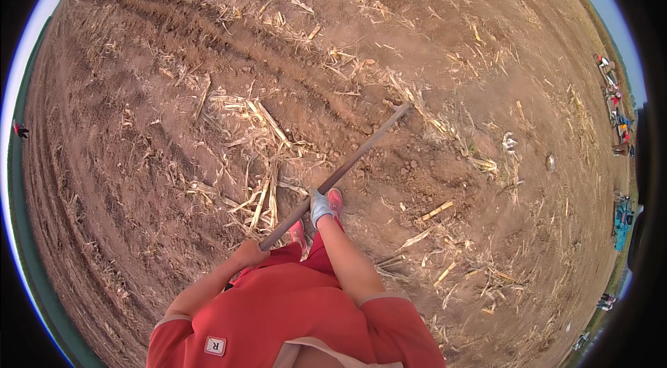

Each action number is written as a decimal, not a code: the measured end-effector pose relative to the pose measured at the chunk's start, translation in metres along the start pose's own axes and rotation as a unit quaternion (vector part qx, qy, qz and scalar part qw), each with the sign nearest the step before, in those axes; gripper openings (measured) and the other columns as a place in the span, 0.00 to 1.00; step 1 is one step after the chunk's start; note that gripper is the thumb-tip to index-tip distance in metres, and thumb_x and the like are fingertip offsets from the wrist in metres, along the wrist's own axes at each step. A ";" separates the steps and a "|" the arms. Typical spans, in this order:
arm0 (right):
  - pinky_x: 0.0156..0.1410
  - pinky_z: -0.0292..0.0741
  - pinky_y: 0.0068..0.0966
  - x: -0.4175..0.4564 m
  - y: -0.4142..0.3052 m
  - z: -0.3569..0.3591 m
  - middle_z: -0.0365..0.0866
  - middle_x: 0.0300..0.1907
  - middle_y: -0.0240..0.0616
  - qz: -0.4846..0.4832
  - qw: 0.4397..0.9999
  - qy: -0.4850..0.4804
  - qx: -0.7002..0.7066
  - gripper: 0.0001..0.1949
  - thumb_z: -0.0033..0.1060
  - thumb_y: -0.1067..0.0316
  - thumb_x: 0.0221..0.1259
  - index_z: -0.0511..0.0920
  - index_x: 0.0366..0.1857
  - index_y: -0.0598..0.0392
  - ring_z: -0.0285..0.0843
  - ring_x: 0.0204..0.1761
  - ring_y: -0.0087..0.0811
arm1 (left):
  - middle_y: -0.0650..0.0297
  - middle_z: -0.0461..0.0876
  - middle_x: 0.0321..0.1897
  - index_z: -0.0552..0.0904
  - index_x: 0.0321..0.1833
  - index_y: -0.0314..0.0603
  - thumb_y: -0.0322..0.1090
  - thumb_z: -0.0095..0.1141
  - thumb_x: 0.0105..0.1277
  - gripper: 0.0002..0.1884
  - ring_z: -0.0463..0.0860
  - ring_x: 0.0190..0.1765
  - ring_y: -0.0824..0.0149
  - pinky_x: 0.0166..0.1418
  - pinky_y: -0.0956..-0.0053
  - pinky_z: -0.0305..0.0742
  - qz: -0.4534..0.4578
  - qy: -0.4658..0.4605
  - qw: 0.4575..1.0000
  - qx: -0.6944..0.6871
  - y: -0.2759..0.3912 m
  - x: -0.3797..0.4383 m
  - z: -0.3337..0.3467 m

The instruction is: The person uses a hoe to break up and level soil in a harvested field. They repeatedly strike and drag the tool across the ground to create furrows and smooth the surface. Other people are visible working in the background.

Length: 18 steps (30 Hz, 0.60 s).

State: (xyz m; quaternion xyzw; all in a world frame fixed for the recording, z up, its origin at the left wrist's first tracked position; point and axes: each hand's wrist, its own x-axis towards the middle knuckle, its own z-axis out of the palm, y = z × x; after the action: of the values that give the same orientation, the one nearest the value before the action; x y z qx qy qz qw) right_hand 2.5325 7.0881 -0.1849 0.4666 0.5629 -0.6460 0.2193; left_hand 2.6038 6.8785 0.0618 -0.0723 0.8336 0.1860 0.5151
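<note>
A long wooden handle of a field tool, apparently a hoe, slants from my waist out to the upper right. My left hand, bare, is wrapped around its near end beside my hip. Farther along the shaft, my right hand grips it in a pale work glove. The tool's far end rests low among soil and dry corn stalks; its head is too small and covered to make out. Just beyond my right hand, loosened clods lie on the brown soil. My pink shoes stand below the shaft.
Broken corn stalks litter the ground ahead and to the left. A furrow runs toward the upper left. Parked vehicles and a teal machine line the right field edge. Distant people stand at left and lower right.
</note>
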 end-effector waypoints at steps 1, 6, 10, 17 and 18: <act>0.38 0.72 0.35 0.015 -0.009 -0.012 0.82 0.29 0.41 0.006 0.999 -0.039 -0.004 0.21 0.57 0.46 0.56 0.80 0.31 0.59 0.79 0.30 0.37 | 0.43 0.84 0.33 0.85 0.40 0.35 0.53 0.60 0.51 0.26 0.85 0.39 0.47 0.47 0.59 0.79 0.003 -0.007 1.000 0.007 0.006 0.001 0.000; 0.30 0.79 0.35 0.066 -0.071 -0.065 0.75 0.24 0.39 0.103 0.968 -0.036 0.227 0.11 0.64 0.62 0.54 0.72 0.32 0.54 0.75 0.23 0.38 | 0.44 0.84 0.35 0.84 0.43 0.37 0.53 0.61 0.52 0.25 0.84 0.41 0.47 0.48 0.58 0.78 0.023 -0.023 0.998 0.047 0.046 -0.001 -0.007; 0.28 0.76 0.33 0.092 -0.087 -0.075 0.74 0.23 0.34 0.136 0.956 -0.039 0.257 0.10 0.59 0.57 0.59 0.72 0.31 0.51 0.72 0.21 0.34 | 0.48 0.84 0.37 0.82 0.47 0.41 0.53 0.61 0.53 0.25 0.84 0.42 0.47 0.50 0.56 0.77 0.012 0.016 1.000 0.015 0.075 -0.022 -0.018; 0.26 0.73 0.36 0.023 -0.061 -0.029 0.68 0.20 0.34 0.178 0.963 -0.009 0.202 0.10 0.53 0.57 0.63 0.69 0.31 0.50 0.68 0.20 0.35 | 0.51 0.85 0.34 0.83 0.45 0.48 0.48 0.58 0.55 0.18 0.83 0.40 0.48 0.48 0.57 0.78 -0.054 0.020 0.998 0.001 0.039 -0.075 -0.017; 0.26 0.73 0.37 0.012 -0.056 -0.026 0.67 0.20 0.35 0.195 0.958 -0.030 0.209 0.10 0.52 0.57 0.63 0.68 0.32 0.50 0.67 0.20 0.35 | 0.51 0.84 0.34 0.83 0.44 0.49 0.47 0.58 0.55 0.17 0.83 0.40 0.49 0.47 0.57 0.78 -0.071 0.022 0.997 -0.006 0.033 -0.085 -0.014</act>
State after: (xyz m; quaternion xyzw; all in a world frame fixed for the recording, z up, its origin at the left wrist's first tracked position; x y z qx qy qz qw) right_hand 2.4909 7.1304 -0.1646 0.5834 0.3068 -0.7073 0.2556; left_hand 2.6210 6.8976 0.1501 -0.1388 0.8363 0.1526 0.5079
